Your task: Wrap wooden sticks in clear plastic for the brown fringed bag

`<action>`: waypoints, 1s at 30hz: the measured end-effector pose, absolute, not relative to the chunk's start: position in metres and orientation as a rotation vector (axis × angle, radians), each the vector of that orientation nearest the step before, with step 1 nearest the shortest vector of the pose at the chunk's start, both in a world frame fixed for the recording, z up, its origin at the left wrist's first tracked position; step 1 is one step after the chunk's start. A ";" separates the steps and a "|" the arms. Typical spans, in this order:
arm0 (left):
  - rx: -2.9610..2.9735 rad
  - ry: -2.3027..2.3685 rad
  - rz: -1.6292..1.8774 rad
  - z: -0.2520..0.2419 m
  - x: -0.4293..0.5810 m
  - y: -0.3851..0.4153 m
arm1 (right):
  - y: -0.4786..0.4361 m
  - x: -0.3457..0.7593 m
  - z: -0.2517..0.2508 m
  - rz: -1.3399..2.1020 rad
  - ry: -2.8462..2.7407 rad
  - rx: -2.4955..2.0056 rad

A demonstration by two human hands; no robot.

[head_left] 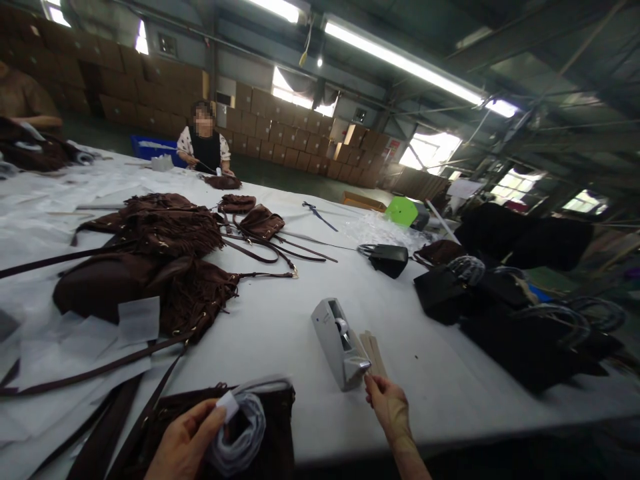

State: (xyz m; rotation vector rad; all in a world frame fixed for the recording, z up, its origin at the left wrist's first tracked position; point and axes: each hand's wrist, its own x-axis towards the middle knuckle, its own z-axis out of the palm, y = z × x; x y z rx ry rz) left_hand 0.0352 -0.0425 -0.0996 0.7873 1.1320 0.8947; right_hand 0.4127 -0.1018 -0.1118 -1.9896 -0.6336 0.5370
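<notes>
My left hand (187,437) pinches a small white paper piece (229,405) beside a coiled strap in clear wrap (240,433). Under them lies a dark brown bag (275,427) at the table's near edge. Further right, my right hand (387,403) has its fingers pressed together at the cutting end of a grey tape dispenser (333,347); any tape between the fingertips is too small to make out. Beige strips (373,353) lie beside the dispenser.
Brown fringed bags (165,233) with long straps and translucent sheets (140,319) cover the left of the white table (280,320). Black bags (525,340) stand at the right, a smaller one (389,259) nearer the middle. Across the table is a person (205,147); another is at far left.
</notes>
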 end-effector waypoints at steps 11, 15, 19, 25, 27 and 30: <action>1.037 1.067 0.872 -0.080 0.048 -0.040 | -0.107 0.306 -0.066 0.964 -0.946 -1.703; 1.175 1.108 0.887 -0.068 0.052 -0.049 | -0.096 0.231 -0.030 1.327 -1.126 -1.464; 1.316 1.150 0.868 -0.063 0.052 -0.057 | -0.085 0.200 -0.030 1.400 -1.221 -1.424; 1.430 1.174 0.857 -0.066 0.052 -0.060 | -0.081 0.199 -0.038 1.321 -1.221 -1.509; 1.472 1.162 0.864 -0.065 0.053 -0.060 | -0.082 0.200 -0.039 1.311 -1.214 -1.529; 1.538 1.154 0.859 -0.063 0.052 -0.060 | -0.082 0.201 -0.040 1.304 -1.192 -1.543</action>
